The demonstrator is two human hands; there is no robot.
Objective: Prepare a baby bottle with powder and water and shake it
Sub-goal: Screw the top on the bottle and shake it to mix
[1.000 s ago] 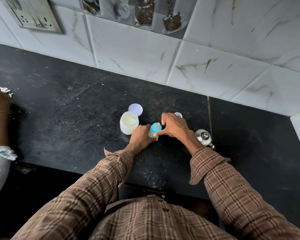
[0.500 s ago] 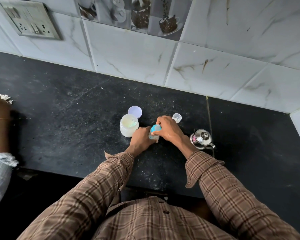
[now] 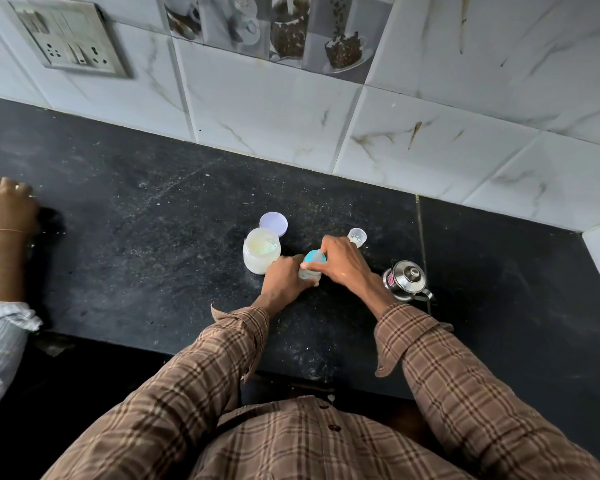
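Bottle (image 3: 310, 271) upright on surface (image 3: 153, 244), gripped low by left hand (image 3: 284, 277), right hand (image 3: 342, 259) closed over blue cap; open jar (image 3: 261, 250) just left.

On counter (image 3: 153, 237): bottle (image 3: 311, 268) stood centre; open jar (image 3: 261, 250) just left, lid (image 3: 273, 223) behind it; small cup (image 3: 356, 234) behind-right; kettle (image 3: 406, 280), possibly lidded, right.

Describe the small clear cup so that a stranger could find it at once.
Start at the black counter under the tiled wall. Behind the right hand, which grips the blue-topped bottle, stands the small clear cup. It is see-through and lidless, unlike the shiny steel kettle and the larger milky jar.
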